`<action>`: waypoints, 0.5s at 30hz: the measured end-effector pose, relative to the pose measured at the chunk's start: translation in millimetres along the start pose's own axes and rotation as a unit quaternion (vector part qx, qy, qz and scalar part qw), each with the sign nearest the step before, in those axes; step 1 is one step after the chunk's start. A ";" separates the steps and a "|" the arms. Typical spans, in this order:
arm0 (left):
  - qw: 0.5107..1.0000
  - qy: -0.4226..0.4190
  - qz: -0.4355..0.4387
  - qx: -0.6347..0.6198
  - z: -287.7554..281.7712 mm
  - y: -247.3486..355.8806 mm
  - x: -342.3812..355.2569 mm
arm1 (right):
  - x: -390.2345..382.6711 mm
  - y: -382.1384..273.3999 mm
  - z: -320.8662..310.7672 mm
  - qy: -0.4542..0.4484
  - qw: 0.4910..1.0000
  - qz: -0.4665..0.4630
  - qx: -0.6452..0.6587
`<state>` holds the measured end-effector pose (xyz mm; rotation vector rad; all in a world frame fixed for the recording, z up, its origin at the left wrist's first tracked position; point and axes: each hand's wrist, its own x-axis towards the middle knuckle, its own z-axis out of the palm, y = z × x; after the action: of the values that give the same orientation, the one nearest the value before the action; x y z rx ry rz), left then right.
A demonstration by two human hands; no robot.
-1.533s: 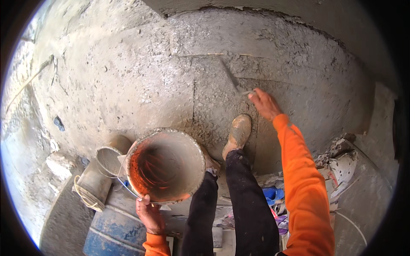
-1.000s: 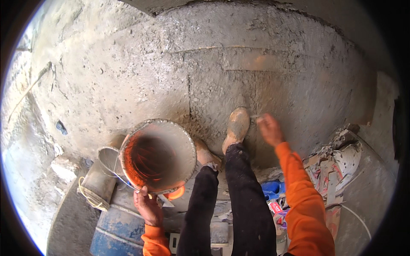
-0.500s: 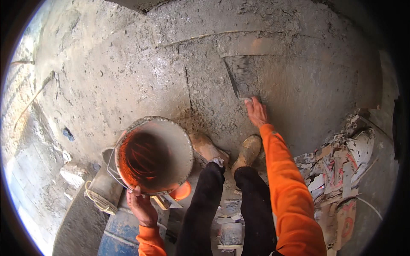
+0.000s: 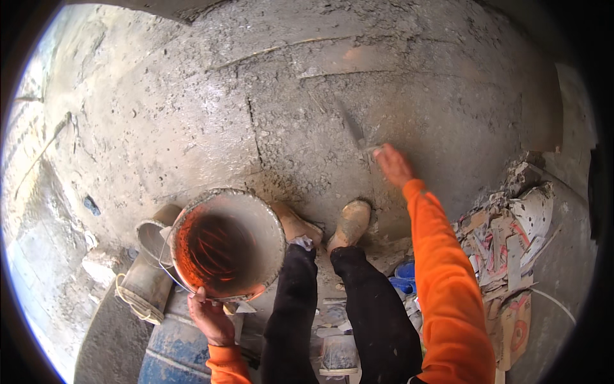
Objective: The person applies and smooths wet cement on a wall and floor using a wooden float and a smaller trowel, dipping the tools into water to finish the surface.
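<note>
My left hand (image 4: 211, 318) grips the near rim of a round bucket (image 4: 265, 240), which is tilted with its mouth showing. Grey mortar coats its orange inside, and the bottom lies in dark shade. Out ahead, my right hand (image 4: 393, 163) is closed round the handle of a trowel (image 4: 350, 123). Its blade is smeared by motion and seen nearly edge-on, over a broad surface of grey mortar (image 4: 192, 128). Whether the blade touches the mortar I cannot tell. Rough lumps lie left of the trowel, while the mortar to its right looks smoother.
My mud-caked boots (image 4: 350, 221) stand at the mortar's near edge. Torn bags and rubble (image 4: 505, 249) lie at right. A blue drum (image 4: 169, 355) and a grey cylindrical container with rope (image 4: 144, 281) are at lower left. Between my legs is a small grey pail (image 4: 339, 354).
The trowel has turned from showing its broad face to nearly edge-on, and my right hand has shifted slightly right and nearer. My left hand still holds the bucket. The whole view has shifted a little.
</note>
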<state>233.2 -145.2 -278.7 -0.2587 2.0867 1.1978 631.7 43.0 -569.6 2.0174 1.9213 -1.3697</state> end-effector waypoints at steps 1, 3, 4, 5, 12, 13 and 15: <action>1.000 0.002 0.003 0.005 -2.5 1.5 0.5 | 1.3 11.4 -11.4 0.029 0.999 0.024 0.007; 1.000 0.006 0.015 0.015 -7.4 4.1 0.5 | 2.7 28.0 -56.5 0.064 0.992 0.110 -0.005; 1.000 0.003 0.016 0.019 -5.0 4.3 -1.3 | -1.2 37.2 -77.8 0.071 0.982 0.175 -0.028; 0.999 -0.007 0.024 0.024 -1.6 4.1 -2.7 | -7.1 47.0 -80.0 0.072 0.978 0.194 0.001; 0.993 -0.095 0.063 0.039 31.0 -2.4 -12.3 | -90.5 60.5 -20.8 -0.025 0.972 -0.082 -0.219; 0.991 -0.113 0.065 0.042 37.2 -1.0 -12.7 | -87.9 76.0 -24.4 -0.022 0.958 -0.076 -0.276; 0.992 -0.093 0.052 0.067 47.1 1.6 -12.3 | -68.6 113.8 -50.2 0.013 0.955 -0.010 -0.295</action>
<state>263.8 -107.9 -284.7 0.0225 2.0251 1.0920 763.3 -9.0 -557.4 1.7204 2.0396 -0.6449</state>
